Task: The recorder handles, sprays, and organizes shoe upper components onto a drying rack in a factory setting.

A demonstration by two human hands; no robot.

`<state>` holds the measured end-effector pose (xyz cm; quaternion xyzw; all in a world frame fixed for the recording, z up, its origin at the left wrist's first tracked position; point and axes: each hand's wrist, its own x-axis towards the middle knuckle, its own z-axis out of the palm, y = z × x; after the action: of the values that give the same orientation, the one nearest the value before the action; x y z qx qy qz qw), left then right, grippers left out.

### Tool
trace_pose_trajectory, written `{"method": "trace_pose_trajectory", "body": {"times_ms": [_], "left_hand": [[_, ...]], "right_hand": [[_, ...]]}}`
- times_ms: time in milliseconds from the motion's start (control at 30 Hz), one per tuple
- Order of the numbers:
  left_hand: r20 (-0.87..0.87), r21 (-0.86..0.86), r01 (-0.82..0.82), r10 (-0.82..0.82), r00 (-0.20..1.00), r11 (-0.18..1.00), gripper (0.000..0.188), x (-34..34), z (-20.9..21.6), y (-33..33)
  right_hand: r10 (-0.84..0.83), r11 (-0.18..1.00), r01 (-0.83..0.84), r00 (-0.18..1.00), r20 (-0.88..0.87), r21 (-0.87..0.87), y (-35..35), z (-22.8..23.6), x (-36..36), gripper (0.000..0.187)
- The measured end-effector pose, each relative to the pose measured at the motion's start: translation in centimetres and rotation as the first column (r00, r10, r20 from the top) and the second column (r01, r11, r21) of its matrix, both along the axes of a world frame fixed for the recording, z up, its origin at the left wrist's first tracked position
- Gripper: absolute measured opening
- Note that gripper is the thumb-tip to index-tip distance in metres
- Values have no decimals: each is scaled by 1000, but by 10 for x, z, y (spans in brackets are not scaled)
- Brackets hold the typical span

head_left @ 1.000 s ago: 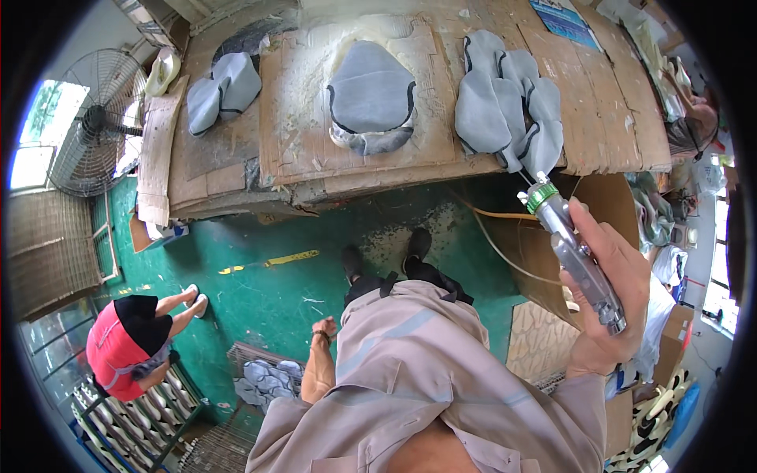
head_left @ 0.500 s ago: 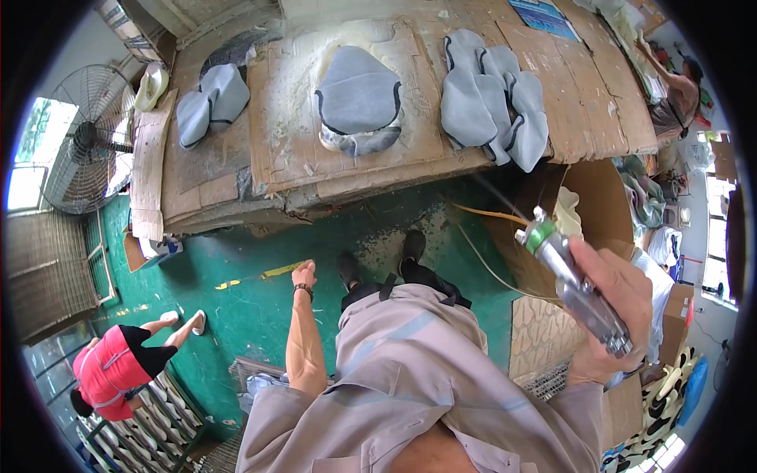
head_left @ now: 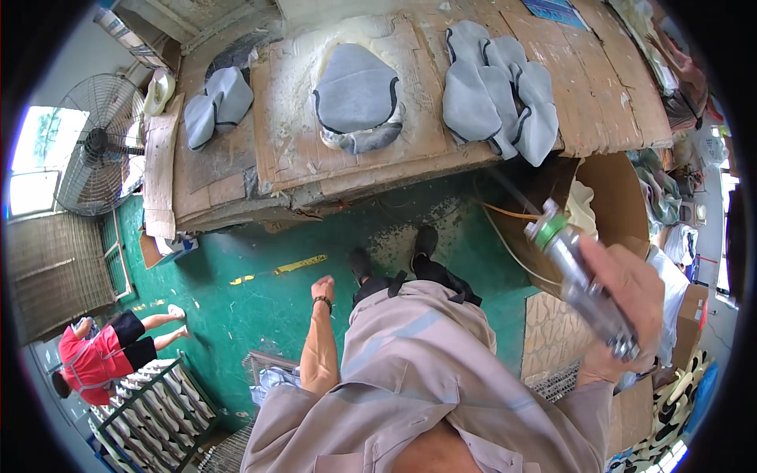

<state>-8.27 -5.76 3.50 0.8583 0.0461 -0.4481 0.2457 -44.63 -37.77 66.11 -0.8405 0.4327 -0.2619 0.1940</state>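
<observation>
My right hand (head_left: 631, 288) is wrapped around a metal spray gun (head_left: 579, 268) with a green ring near its nozzle, held in the air to the right of my body. A faint streak of spray leaves the nozzle toward the table. My left hand (head_left: 322, 288), a dark bracelet at its wrist, hangs closed beside my body with nothing visible in it. Ahead on the table (head_left: 394, 180), a grey fabric piece with dark edging (head_left: 356, 87) lies over a pale padded form (head_left: 371, 142). More grey fabric pieces lie to its right (head_left: 481, 94) and left (head_left: 227, 96).
An open cardboard box (head_left: 623, 189) with pale pieces stands below the table at right, an orange hose (head_left: 512, 213) beside it. A large fan (head_left: 96, 146) stands at far left. Behind left, a person in red (head_left: 95, 359) is near a rack (head_left: 158, 402); another person (head_left: 686, 83) is at far right.
The whole view has shifted slightly to the right. The person in red has moved farther left. The spray gun stays in my right hand, and my left hand stays closed.
</observation>
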Motion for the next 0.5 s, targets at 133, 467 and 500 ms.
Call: {"method": "trace_pose_trajectory", "body": {"times_ms": [133,467,500], "left_hand": [[383,-575,148,105,918,804,27,13,45,-97],[994,-8,868,-87,59,497,50,53,279,-395],[983,98,849,-183,-1,519,48,63,274,-397]], "right_hand": [[447,894,-444,890,-88,49,-25,-1,-28,60],[94,956,-147,973,-209,-253,-36,4,-47,65],[103,957,-152,974,-201,-248,-32,2,-54,65]]}}
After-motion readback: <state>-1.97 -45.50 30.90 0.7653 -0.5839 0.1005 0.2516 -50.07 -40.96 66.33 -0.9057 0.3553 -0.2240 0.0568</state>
